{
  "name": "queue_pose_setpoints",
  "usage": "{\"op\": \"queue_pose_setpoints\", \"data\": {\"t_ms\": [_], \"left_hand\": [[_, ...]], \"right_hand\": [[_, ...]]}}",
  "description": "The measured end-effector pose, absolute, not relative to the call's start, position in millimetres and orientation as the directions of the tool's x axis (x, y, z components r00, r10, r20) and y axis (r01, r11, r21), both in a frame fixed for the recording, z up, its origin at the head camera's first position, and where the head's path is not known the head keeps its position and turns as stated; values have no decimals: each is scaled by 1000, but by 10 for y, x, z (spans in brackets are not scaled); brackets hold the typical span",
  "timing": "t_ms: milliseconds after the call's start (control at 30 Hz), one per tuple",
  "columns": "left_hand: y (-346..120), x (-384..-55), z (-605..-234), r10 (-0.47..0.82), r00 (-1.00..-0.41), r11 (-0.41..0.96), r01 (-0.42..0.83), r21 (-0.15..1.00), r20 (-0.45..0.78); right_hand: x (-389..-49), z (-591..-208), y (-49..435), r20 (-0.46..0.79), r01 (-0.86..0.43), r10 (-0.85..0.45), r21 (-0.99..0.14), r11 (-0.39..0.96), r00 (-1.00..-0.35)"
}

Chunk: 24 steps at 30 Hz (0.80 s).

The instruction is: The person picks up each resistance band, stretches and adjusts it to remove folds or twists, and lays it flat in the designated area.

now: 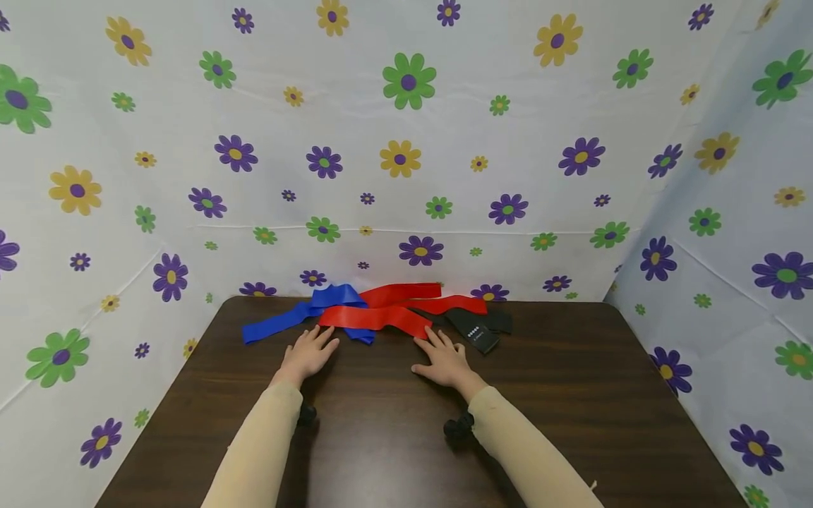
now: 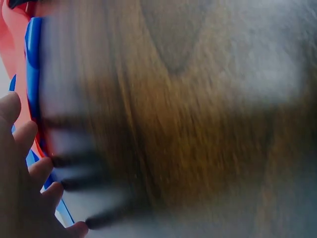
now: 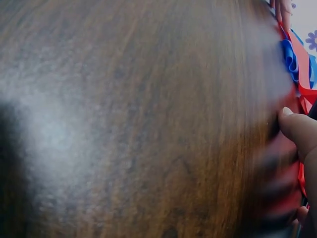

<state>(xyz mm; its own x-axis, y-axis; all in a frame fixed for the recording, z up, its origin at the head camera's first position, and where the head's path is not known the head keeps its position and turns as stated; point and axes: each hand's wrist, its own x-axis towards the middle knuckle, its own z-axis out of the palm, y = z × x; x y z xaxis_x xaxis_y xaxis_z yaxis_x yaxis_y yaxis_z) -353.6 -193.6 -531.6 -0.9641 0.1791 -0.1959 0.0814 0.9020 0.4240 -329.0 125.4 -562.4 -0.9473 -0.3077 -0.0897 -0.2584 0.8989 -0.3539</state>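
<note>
Flat stretchy-looking bands lie in a loose heap at the far side of the table. A red band (image 1: 375,317) crosses the front of the heap, over a folded blue band (image 1: 276,327) that trails off to the left. Beside them on the right is a black band (image 1: 485,342) with small white print. My left hand (image 1: 309,353) has its fingers spread, tips right by the left end of the front red band. The right hand (image 1: 444,360) reaches in with fingers extended, tips at that band's right end, close to the black one. Neither hand grips anything.
More red band (image 1: 466,303) stretches behind, against the foot of the flower-printed backdrop (image 1: 356,127). The dark wooden table (image 1: 375,437) extends toward me, with light reflecting off it. Black wrist devices (image 1: 459,426) sit under both cream sleeves (image 1: 533,451).
</note>
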Motion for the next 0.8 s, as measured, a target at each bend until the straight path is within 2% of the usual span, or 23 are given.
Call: {"op": "queue_pose_setpoints", "data": {"t_ms": [200,333,567,800], "left_hand": [[-1900,-3588,-5371,139,-977,898,57,436,-160],[-1901,-3618,-5386,94,-988,858,17,513,-124],[-1903,-3664,-5388,85,-974,773,-68,631,-209],[-1878,-3709,-5374,76,-965,758,-107,643,-250]], "right_hand": [[-3276,-5611,1259,-86,-259,-307,-352,899,-948],[-3264,-5584,1268,-80,-252,-301,-370,894,-950],[-3291,-5621,1290,-68,-256,-303,-380,889,-950],[-3331,-5612,1307,-49,-256,-300,-397,881,-953]]}}
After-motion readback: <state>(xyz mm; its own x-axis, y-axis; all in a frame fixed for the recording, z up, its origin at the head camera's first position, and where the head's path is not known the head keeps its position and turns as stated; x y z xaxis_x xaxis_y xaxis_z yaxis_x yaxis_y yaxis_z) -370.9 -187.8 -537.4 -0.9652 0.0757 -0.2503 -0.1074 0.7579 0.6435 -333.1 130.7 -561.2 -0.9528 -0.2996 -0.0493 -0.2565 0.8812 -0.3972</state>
